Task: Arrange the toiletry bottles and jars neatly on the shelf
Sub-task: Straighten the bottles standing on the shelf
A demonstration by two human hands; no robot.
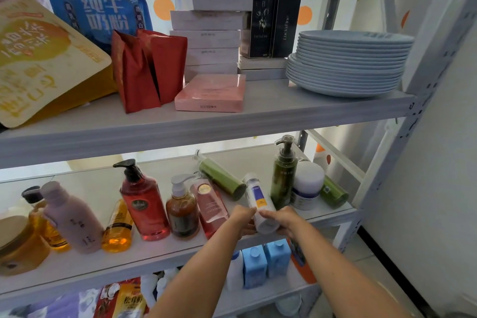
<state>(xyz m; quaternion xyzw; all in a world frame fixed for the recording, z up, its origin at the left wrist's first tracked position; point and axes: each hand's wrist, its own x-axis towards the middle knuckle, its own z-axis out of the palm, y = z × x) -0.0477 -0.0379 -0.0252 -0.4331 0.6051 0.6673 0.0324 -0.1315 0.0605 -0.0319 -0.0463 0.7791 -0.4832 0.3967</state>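
Observation:
A white bottle point(259, 199) with a blue and yellow label leans on the middle shelf point(160, 253). Both hands hold its base: my left hand point(242, 217) on its left side, my right hand point(282, 218) on its right. Left of it stand a pink bottle point(210, 204), a brown pump bottle point(182, 210) and a red pump bottle point(144, 201). A green tube point(223, 178) lies on its side behind. A dark green pump bottle point(282, 173) and a white jar point(307, 184) stand to the right, with a green bottle point(334, 192) lying beyond them.
Further left on the middle shelf are a mauve bottle point(71, 217), amber bottles point(117, 230) and an amber jar point(18, 245). The upper shelf carries stacked plates point(348, 64), boxes point(210, 93) and bags. Blue cartons point(265, 261) sit below. The rack's post point(423, 100) stands at right.

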